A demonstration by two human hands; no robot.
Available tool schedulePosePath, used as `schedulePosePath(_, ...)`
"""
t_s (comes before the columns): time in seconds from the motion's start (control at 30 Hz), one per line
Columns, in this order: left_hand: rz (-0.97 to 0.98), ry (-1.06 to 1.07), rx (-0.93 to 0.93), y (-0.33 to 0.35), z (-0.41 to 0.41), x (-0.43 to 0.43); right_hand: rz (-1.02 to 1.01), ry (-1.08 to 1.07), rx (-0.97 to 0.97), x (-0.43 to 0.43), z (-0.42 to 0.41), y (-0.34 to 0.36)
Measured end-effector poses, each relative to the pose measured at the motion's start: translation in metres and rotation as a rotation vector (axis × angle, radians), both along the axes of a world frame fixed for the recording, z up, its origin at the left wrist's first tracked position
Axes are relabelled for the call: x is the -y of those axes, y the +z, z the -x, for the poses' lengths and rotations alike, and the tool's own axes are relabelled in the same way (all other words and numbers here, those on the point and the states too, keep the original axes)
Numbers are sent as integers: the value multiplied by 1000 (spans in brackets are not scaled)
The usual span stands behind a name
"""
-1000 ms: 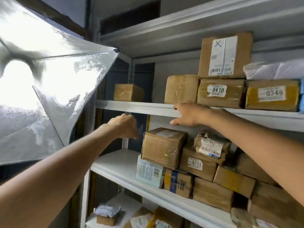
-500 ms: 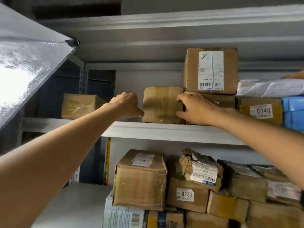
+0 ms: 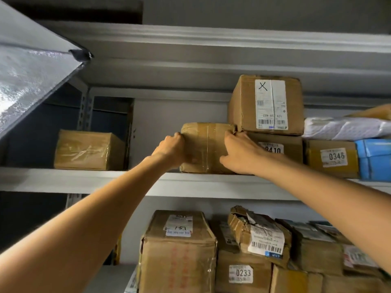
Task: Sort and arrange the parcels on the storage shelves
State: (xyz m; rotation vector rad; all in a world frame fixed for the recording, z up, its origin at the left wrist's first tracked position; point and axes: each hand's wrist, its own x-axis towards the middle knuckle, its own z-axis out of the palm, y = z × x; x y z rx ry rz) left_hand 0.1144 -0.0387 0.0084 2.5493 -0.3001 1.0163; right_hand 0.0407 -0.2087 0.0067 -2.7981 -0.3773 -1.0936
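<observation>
1. On the grey metal upper shelf (image 3: 105, 180): small brown tape-wrapped cardboard parcel (image 3: 206, 148) at the front edge, just beside the brown box labelled 0410 (image 3: 281, 144).
2. Left hand (image 3: 171, 148): fingers curled round the parcel's left side, gripping.
3. Right hand (image 3: 239, 154): fingers hooked over its top right corner, thumb on the front, gripping.

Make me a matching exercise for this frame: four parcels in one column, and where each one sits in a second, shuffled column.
1. plain taped box
2. box marked X
3. box labelled 0233
4. blue parcel

A. in the stack on the lower shelf
B. resting on the box labelled 0410
C. gripped by the left hand and right hand
D. far right, beside the box labelled 0346

Pairs: 1-C, 2-B, 3-A, 4-D.
</observation>
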Motion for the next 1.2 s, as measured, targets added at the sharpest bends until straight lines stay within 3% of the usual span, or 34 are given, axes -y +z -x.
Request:
schedulePosePath(0.17,169,-76,30,-3,-11,-1,-144,13,-23,-9,-11,-6)
schedulePosePath(0.37,246,-134,33,-4,-14,-3,-478,107,139,-18,-25,-20)
schedulePosePath(0.5,252,-133,34,-2,-18,-5,-585,145,160,-28,-35,-19)
schedulePosePath(0.7,303,-112,-55,-1,-23,-21,-515,124,142,-29,-36,-12)
schedulePosePath(0.9,313,-121,-31,-8,-14,-10,-536,-21,48,-44,-34,-4)
schedulePosePath(1.2,422,-235,80,-20,18,-39,-587,107,50,-51,-25,0)
